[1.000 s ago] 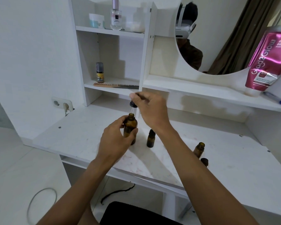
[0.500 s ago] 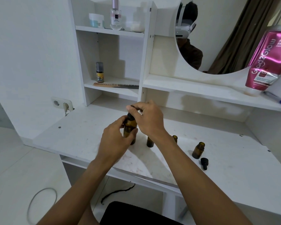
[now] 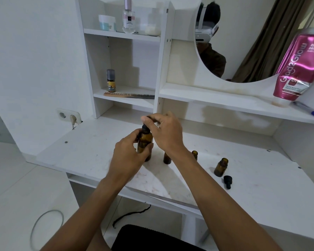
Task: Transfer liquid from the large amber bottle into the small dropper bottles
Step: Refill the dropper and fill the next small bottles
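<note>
The large amber bottle (image 3: 145,142) stands upright on the white desk (image 3: 91,153), wrapped by my left hand (image 3: 129,156). My right hand (image 3: 165,133) pinches the black dropper cap (image 3: 145,128), which sits on the bottle's neck. Just right of the big bottle, a small amber bottle (image 3: 167,158) is half hidden behind my right wrist. Another small open bottle (image 3: 194,154) peeks out past my forearm. A third small bottle (image 3: 221,167) stands open further right, with a loose black dropper cap (image 3: 227,181) lying in front of it.
Shelves rise at the back with a small yellow-labelled bottle (image 3: 111,80), a comb (image 3: 129,95) and jars above. A round mirror (image 3: 243,38) hangs behind; a pink tube (image 3: 297,67) and a pen (image 3: 310,110) rest on the right shelf. A wall socket (image 3: 69,115) is at left.
My right hand has lowered the dropper from above the large bottle down onto its neck. My left hand has kept its hold on the bottle.
</note>
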